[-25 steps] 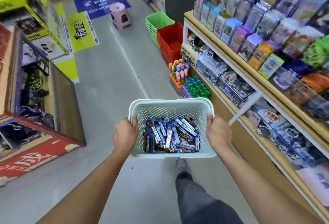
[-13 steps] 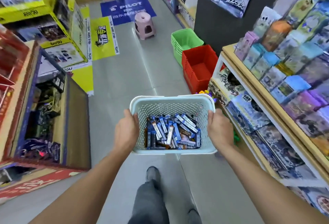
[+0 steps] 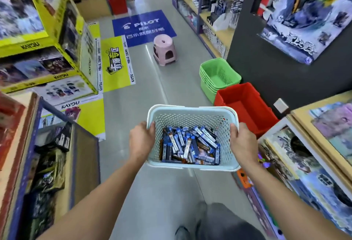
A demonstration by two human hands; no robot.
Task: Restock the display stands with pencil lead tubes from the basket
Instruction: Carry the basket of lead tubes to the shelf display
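A pale blue perforated basket (image 3: 192,115) is carried in front of me at waist height over the shop aisle. Its bottom is covered with a heap of several pencil lead tubes (image 3: 189,145), mostly blue and white, a few orange. My left hand (image 3: 142,138) grips the basket's left rim, thumb over the edge. My right hand (image 3: 242,140) grips the right rim the same way. No lead display stand shows in view.
Stacked green baskets (image 3: 219,76) and red baskets (image 3: 245,104) stand on the floor ahead right, by a dark pillar. A pink stool (image 3: 164,50) sits mid-aisle. Card display boxes (image 3: 47,62) line the left; a wooden shelf (image 3: 312,144) of boxed goods lines the right.
I have walked forward along the aisle with the basket held in both hands. The red and green baskets and the pink stool have come closer; the right shelf slid past.
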